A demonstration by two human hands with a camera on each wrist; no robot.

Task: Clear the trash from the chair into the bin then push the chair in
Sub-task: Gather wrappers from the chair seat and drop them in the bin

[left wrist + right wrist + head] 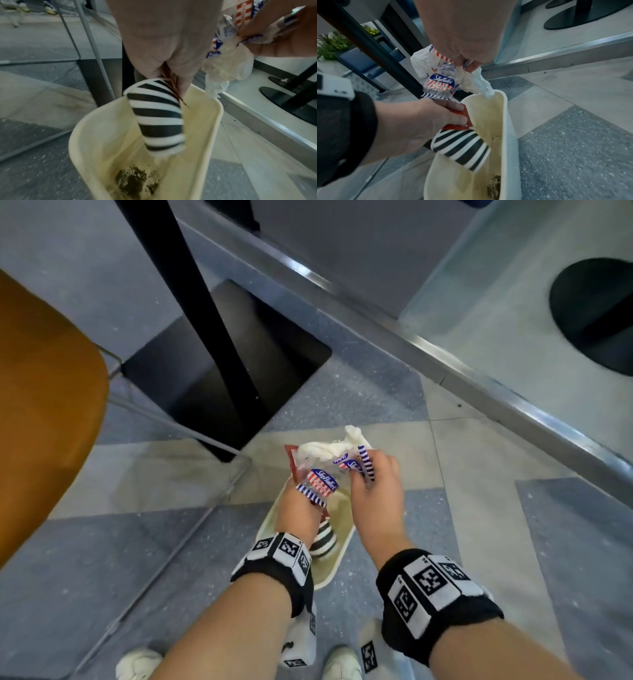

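Tiled floor [479, 542]; bin [337, 571] under both hands. Left hand [298, 513]: clutching striped cup [323, 541], red wrapper [462, 119]. Right hand [375, 491]: pinching cracker wrapper [320, 482], tissue [325, 448]. Chair [44, 392] leftward.

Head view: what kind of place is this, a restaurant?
Probably a food court or cafeteria: a pedestal table base beside an orange chair, snack wrappers going into a bin, and more table bases beyond.
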